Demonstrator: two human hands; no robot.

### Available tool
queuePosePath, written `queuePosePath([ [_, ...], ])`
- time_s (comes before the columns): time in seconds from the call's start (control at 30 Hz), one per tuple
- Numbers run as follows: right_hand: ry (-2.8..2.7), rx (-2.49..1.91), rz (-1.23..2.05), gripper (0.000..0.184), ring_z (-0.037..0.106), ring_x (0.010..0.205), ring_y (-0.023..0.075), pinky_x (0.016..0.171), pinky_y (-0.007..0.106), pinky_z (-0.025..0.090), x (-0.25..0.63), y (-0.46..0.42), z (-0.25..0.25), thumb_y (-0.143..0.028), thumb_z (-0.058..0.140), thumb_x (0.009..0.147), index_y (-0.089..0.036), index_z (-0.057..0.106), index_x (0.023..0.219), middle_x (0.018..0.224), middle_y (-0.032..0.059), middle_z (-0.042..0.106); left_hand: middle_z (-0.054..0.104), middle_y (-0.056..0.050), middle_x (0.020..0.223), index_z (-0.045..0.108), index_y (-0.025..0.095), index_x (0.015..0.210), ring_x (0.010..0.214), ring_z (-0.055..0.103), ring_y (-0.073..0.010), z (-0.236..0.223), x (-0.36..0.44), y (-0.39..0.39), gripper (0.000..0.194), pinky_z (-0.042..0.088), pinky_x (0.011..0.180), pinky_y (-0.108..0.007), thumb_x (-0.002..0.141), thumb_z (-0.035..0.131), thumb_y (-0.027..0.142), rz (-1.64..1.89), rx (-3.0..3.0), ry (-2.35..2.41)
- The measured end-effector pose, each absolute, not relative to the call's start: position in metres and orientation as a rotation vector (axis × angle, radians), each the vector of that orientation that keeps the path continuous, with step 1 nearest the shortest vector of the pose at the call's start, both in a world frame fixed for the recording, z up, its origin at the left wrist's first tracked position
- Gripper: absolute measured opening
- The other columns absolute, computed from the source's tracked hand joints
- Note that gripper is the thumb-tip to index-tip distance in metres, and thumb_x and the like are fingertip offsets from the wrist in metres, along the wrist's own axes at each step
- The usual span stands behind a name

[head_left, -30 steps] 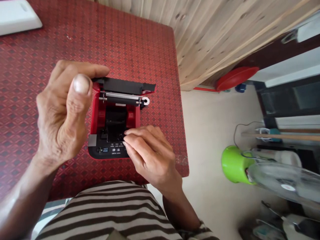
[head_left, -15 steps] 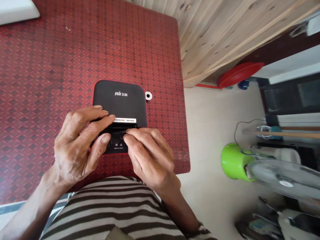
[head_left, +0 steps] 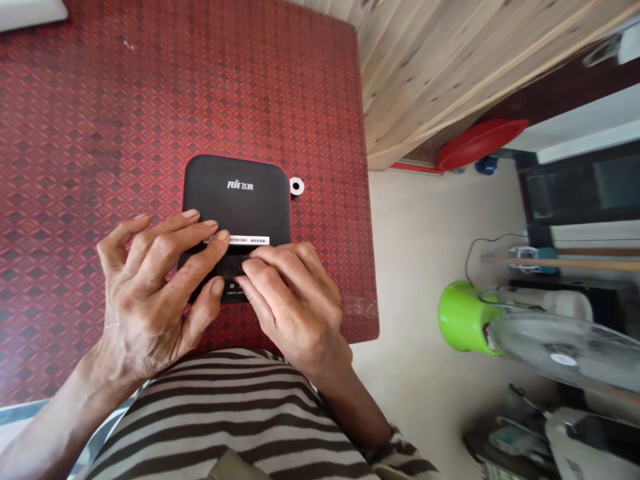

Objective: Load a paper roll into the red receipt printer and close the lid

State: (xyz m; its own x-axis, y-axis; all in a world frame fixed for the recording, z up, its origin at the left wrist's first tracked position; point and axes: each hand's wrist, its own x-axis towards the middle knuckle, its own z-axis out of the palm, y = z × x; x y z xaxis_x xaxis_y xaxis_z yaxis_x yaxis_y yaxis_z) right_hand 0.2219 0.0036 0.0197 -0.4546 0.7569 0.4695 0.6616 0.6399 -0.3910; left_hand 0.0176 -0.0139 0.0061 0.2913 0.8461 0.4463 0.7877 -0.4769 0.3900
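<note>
On the table directly in front of me sits a small receipt printer [head_left: 237, 207], black on top with red sides, its lid down. A black strip [head_left: 230, 267] comes out over its front panel from below the lid's edge. My left hand [head_left: 155, 287] rests with spread fingers on the printer's left side, fingertips on the lid near a white label [head_left: 250, 240]. At the front right, my right hand [head_left: 297, 307] pinches the edge of the black strip between thumb and fingers. Part of the front panel is hidden under both hands.
A small white roll [head_left: 301, 187] with a dark core stands against the printer's right side. The red patterned table [head_left: 225, 87] ends at the right above a pale floor. A white object [head_left: 30, 12] lies at the far left corner. A fan [head_left: 550, 347] and green bucket-like container [head_left: 463, 317] are farther right.
The printer's lid, raised a second ago with the inside showing, has come down shut. My left hand moved from the lid's back corner to its front left. My right hand keeps its pinch.
</note>
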Motion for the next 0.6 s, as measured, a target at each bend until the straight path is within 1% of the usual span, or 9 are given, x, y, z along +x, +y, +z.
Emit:
queuePosePath([
  [0.07, -2.247, -1.1, 0.184, 0.009, 0.064, 0.087, 0.0182, 0.081, 0.035, 0.059, 0.22, 0.0054, 0.0205, -0.009, 0.063, 0.102, -0.016, 0.067, 0.101, 0.096, 0.007, 0.077, 0.074, -0.011, 0.137, 0.058, 0.028, 0.15, 0.133, 0.068, -0.0358, 0.0052, 0.0168, -0.0134, 0.051, 0.04, 0.119, -0.061, 0.1, 0.062, 0.025, 0.932, 2.482, 1.537],
  [0.13, -2.254, -1.099, 0.178, 0.009, 0.064, 0.087, 0.0187, 0.081, 0.035, 0.059, 0.2186, 0.0061, 0.0214, -0.007, 0.063, 0.102, -0.015, 0.068, 0.101, 0.097, 0.0077, 0.077, 0.074, -0.013, 0.137, 0.059, 0.025, 0.15, 0.131, 0.069, -0.037, 0.0038, 0.016, -0.013, 0.051, 0.04, 0.117, -0.061, 0.099, 0.065, 0.03, 0.947, 2.513, 1.519],
  [0.27, -2.267, -1.104, 0.183, 0.011, 0.064, 0.09, 0.0195, 0.084, 0.036, 0.059, 0.217, 0.0045, 0.0227, -0.008, 0.06, 0.103, -0.015, 0.067, 0.102, 0.098, 0.0092, 0.077, 0.075, -0.013, 0.136, 0.058, 0.027, 0.15, 0.13, 0.07, -0.0396, 0.0009, 0.016, -0.0134, 0.06, 0.041, 0.116, -0.062, 0.095, 0.073, 0.045, 0.991, 2.51, 1.503],
  [0.37, -2.289, -1.131, 0.196, 0.014, 0.063, 0.091, 0.0193, 0.085, 0.036, 0.059, 0.216, 0.0034, 0.0236, -0.009, 0.055, 0.106, -0.017, 0.067, 0.103, 0.099, 0.0086, 0.076, 0.075, -0.013, 0.136, 0.058, 0.028, 0.15, 0.131, 0.069, -0.0398, -0.0004, 0.0173, -0.0146, 0.062, 0.041, 0.115, -0.061, 0.094, 0.075, 0.047, 1.013, 2.485, 1.502],
  [0.47, -2.311, -1.144, 0.19, 0.016, 0.063, 0.091, 0.0191, 0.086, 0.036, 0.058, 0.2147, 0.0036, 0.0244, -0.01, 0.054, 0.107, -0.017, 0.067, 0.1, 0.099, 0.0078, 0.076, 0.077, -0.011, 0.134, 0.058, 0.031, 0.148, 0.129, 0.07, -0.0384, -0.0002, 0.0167, -0.0145, 0.059, 0.041, 0.114, -0.061, 0.095, 0.074, 0.047, 1.033, 2.474, 1.506],
  [0.6, -2.317, -1.118, 0.122, 0.016, 0.063, 0.09, 0.0196, 0.086, 0.035, 0.058, 0.2115, 0.005, 0.0247, -0.012, 0.058, 0.107, -0.016, 0.068, 0.094, 0.096, 0.008, 0.075, 0.077, -0.011, 0.129, 0.064, 0.028, 0.137, 0.124, 0.072, -0.0376, 0.0019, 0.0114, -0.0118, 0.045, 0.044, 0.112, -0.063, 0.095, 0.074, 0.042, 1.045, 2.466, 1.477],
])
